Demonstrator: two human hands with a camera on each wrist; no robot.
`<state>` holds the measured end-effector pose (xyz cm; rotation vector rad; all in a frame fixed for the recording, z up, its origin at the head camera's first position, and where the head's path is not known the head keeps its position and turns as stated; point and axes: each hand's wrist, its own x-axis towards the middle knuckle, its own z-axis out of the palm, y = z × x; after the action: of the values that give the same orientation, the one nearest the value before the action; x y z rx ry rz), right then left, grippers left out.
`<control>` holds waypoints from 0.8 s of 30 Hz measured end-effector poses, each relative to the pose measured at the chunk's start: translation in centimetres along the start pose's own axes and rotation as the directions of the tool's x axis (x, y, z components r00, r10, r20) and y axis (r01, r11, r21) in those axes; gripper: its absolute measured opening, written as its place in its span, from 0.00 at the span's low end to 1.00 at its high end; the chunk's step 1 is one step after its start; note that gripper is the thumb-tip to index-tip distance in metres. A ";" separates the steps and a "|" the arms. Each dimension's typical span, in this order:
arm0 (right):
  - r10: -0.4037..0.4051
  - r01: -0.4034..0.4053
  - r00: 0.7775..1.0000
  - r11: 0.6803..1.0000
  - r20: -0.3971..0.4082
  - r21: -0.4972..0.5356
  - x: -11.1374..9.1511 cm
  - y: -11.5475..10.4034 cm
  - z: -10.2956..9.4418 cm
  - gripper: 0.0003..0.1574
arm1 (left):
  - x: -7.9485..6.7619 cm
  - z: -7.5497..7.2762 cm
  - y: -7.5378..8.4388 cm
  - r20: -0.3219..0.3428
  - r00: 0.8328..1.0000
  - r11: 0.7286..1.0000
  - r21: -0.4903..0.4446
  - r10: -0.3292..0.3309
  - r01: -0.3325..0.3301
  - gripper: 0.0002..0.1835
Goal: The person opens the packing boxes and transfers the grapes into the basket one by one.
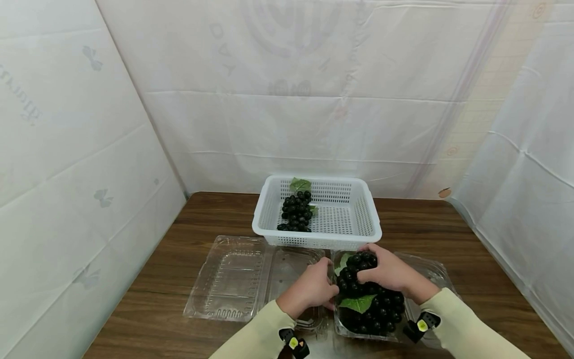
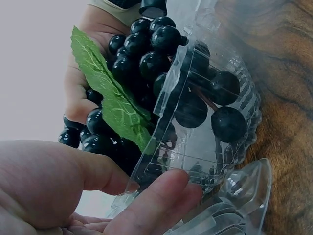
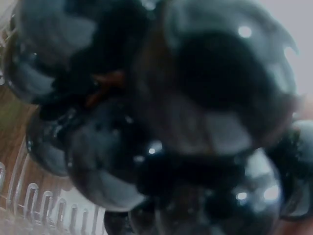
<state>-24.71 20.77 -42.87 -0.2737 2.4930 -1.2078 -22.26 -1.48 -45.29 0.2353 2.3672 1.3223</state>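
Observation:
My right hand grips dark, glossy grapes with green leaves, over a clear plastic clamshell box near the front edge. Fingers and thumb are spread around the upper end of the bunch. At the box's left side, my left hand pinches its rim; the left wrist view shows thumb and fingertips on either side of the clear wall. A green leaf stands against that wall among the grapes. Large, blurred grapes fill the right wrist view, hiding most of the right fingers.
Behind the boxes stands a white perforated basket with another dark grape bunch in its left part. A second clear clamshell lies open on the left of the wooden table. White sheets surround the table.

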 end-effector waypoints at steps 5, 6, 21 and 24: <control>0.007 -0.007 1.000 1.000 -0.011 -0.001 -0.4 -0.3 -0.4 0.47 | 0.1 0.1 0.0 0.001 1.000 1.000 -0.008 -0.004 0.004 0.36; 0.007 -0.007 1.000 1.000 -0.011 0.004 -0.4 -0.4 -0.5 0.47 | 0.1 0.1 0.0 0.000 1.000 1.000 -0.004 -0.005 0.005 0.36; -0.035 0.034 0.999 0.999 -0.033 -0.021 -1.2 -2.0 -2.9 0.49 | 0.3 0.3 -0.1 -0.017 1.000 1.000 0.003 -0.006 0.007 0.36; -0.041 0.040 0.998 0.999 -0.043 -0.030 -1.2 -2.4 -3.4 0.49 | 0.3 0.3 -0.1 -0.020 1.000 1.000 0.005 -0.007 0.007 0.36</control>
<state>-24.88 22.13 -38.76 -0.3098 2.5556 -1.2070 -22.36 -1.21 -45.56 0.2158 2.3859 1.3210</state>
